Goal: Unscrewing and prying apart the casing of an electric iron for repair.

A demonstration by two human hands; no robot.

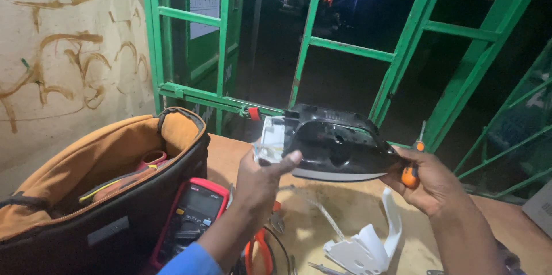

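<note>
While the open tool bag (86,194) is sitting at my left on the wooden table (345,206), I am holding up one black clothes iron (336,145) between both hands, above the tabletop. One red multimeter (192,212) is lying beside the bag, and one white plastic cover (368,243) is lying under the iron. My left hand (261,180) is gripping its rear end, fingers curled closed; my right hand (428,180) is steadying its nose while clasping one orange-handled screwdriver (413,166).

A black clothes iron (336,145) is held above the bench (356,206) by the left hand (261,180) at nine o'clock and the right hand (428,180), with an orange-handled screwdriver (411,170), at three o'clock.
</note>
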